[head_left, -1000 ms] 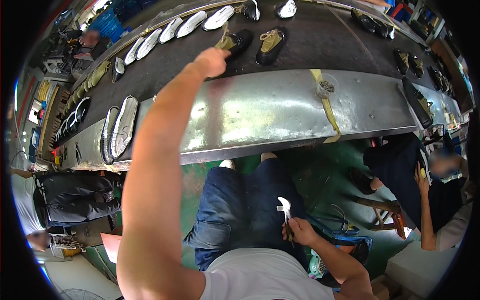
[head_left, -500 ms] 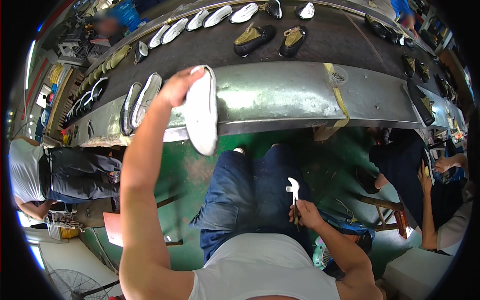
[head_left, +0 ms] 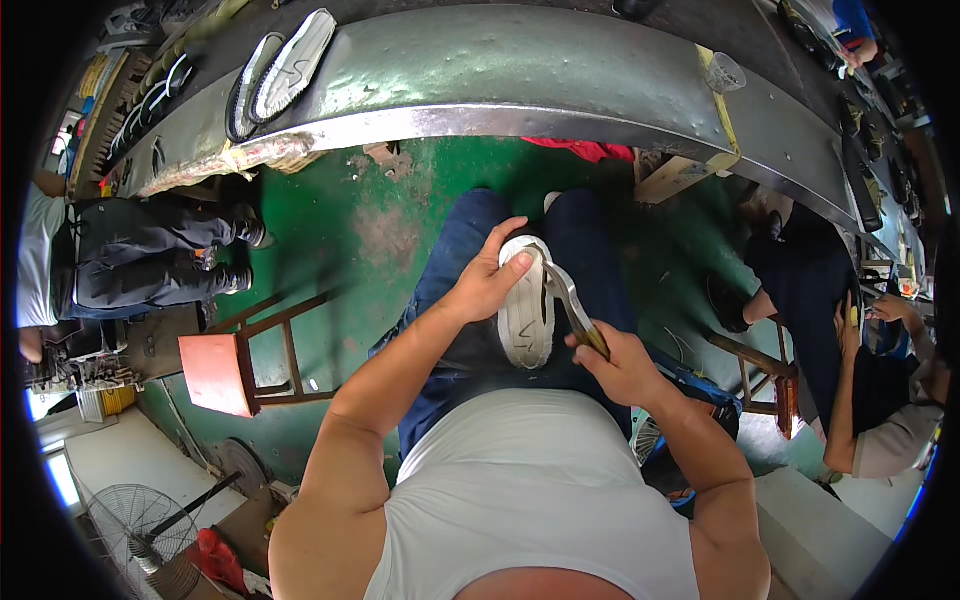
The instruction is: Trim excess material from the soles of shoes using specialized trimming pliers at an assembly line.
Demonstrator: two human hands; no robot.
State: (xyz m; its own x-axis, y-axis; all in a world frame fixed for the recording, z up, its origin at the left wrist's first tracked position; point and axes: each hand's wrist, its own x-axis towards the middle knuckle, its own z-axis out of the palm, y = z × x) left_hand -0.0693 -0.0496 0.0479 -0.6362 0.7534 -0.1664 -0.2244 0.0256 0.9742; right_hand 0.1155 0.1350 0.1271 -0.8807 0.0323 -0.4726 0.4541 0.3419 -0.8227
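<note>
My left hand [head_left: 488, 287] is closed on a white shoe [head_left: 525, 322], with its pale underside facing up over my lap. The thumb presses on the shoe's far end, and a dark wavy mark shows near its close end. From the right, my right hand [head_left: 622, 368] grips a small claw hammer [head_left: 572, 302] by its handle. The hammer's metal head meets the shoe's far right edge, close to my left thumb. Exactly what the head touches there is too small to make out.
Ahead runs a metal-edged bench [head_left: 440, 60] with a white shoe [head_left: 295, 68] at left and a clear cup [head_left: 724, 73] at right. A red-topped stool [head_left: 218, 375] and a fan [head_left: 140, 525] stand left. Other people sit right [head_left: 800, 290] and stand left [head_left: 150, 245].
My left hand has brought the white shoe back from above the bench to my lap. The right hand has raised the hammer to the shoe's edge. My view has tilted down.
</note>
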